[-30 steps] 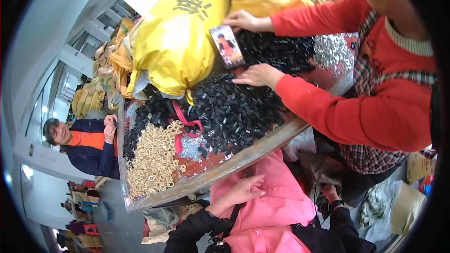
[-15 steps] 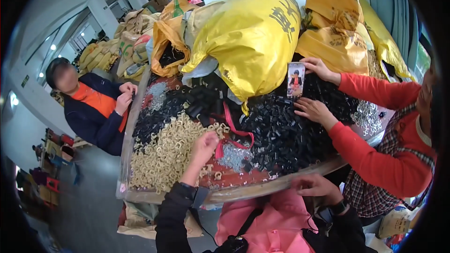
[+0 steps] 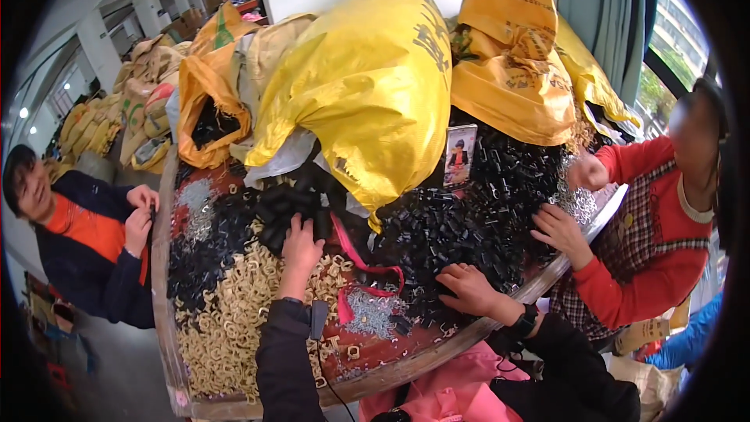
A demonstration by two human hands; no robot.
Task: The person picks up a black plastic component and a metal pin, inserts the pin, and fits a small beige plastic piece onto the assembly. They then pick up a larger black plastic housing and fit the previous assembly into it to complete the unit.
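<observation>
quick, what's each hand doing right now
left hand: open, fingers on the black parts
right hand: open, resting on the black pile, holding nothing

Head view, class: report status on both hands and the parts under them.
Left hand open, fingers on black parts. Right hand open, flat on black pile. Pink strap lies between them; another person's hand works close right.

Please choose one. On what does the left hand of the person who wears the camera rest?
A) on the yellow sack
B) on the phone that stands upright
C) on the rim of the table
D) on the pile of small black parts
D: the left hand lies with spread fingers on the small black parts, just past the pale ring-shaped parts; it is clear of the yellow sack, the phone and the table rim.
</observation>
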